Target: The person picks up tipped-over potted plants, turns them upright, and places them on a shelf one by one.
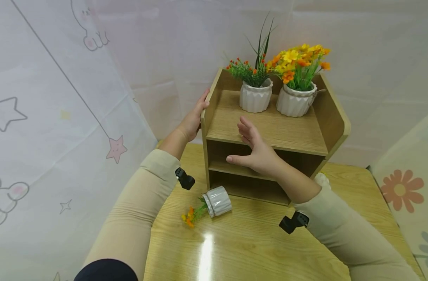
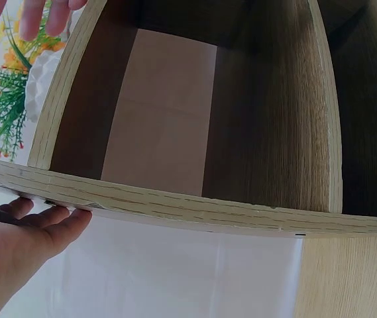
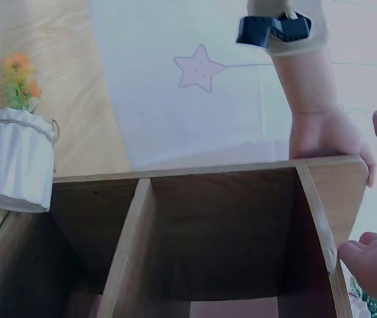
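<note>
My left hand [image 1: 194,121] presses straight fingers against the outer left side of a small wooden shelf [image 1: 301,136]; the left wrist view shows its fingertips along that panel. In front of the top board my right hand [image 1: 258,153] hovers with thumb and fingers spread and nothing between them. Two white fluted pots stand on the top board: a pot with red-berried greenery [image 1: 255,97] and a pot with yellow and orange flowers [image 1: 294,102]. Before the shelf's lower left corner, a third white pot [image 1: 219,201] lies on its side, its orange flowers pointing left.
The shelf stands on a wooden table [image 1: 256,242]. Under its top board are two compartments divided by a middle board [image 1: 235,169]. Printed curtains [image 1: 66,128] hang around. Something white [image 1: 322,180] shows by the shelf's right side, partly hidden by my right sleeve.
</note>
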A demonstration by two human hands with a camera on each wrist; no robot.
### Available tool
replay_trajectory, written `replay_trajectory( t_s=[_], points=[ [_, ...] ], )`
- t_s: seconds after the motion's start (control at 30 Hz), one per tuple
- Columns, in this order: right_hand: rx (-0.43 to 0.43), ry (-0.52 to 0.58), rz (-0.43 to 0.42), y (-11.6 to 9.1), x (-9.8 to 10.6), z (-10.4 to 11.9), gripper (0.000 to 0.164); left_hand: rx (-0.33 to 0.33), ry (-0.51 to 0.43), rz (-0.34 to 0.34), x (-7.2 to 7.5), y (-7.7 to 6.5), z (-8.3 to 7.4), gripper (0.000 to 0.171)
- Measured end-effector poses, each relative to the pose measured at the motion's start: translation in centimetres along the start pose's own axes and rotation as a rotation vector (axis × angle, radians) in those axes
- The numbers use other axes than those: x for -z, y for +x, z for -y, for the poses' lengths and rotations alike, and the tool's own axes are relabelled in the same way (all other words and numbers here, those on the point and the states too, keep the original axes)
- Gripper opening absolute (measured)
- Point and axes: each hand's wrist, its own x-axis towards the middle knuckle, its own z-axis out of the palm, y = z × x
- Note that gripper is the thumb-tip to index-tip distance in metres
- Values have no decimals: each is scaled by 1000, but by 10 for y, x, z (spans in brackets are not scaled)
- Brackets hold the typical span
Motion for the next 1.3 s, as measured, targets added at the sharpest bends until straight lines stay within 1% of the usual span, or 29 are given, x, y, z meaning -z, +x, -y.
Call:
replay_trajectory(
  t_s=[0.2, 0.53, 0.63, 0.73, 0.87, 1.0, 1.3],
  points=[
    [41, 1, 33, -9, -12, 0, 104, -3, 2, -1, 0, 0, 1, 66],
    [83, -32, 128, -19, -37, -18, 105, -2, -8, -10, 0, 0, 1, 65],
    [64, -59, 156, -21, -44, -26, 103, -5, -15, -8, 0, 1, 1, 66],
    [21, -80, 182, -24, -52, -36, 100, -7, -13, -6, -1, 1, 1, 66],
    [-35, -82, 209, -27, -62, -47, 99, -7, -13, -8, -1, 0, 0, 66],
    [-61, -85, 227, -30, -71, -58, 99, 0, -7, -8, -1, -1, 1, 66],
    [-132, -148, 260, -33, -84, -81, 98, 5, -13, -7, -1, -1, -1, 65]
  ],
)
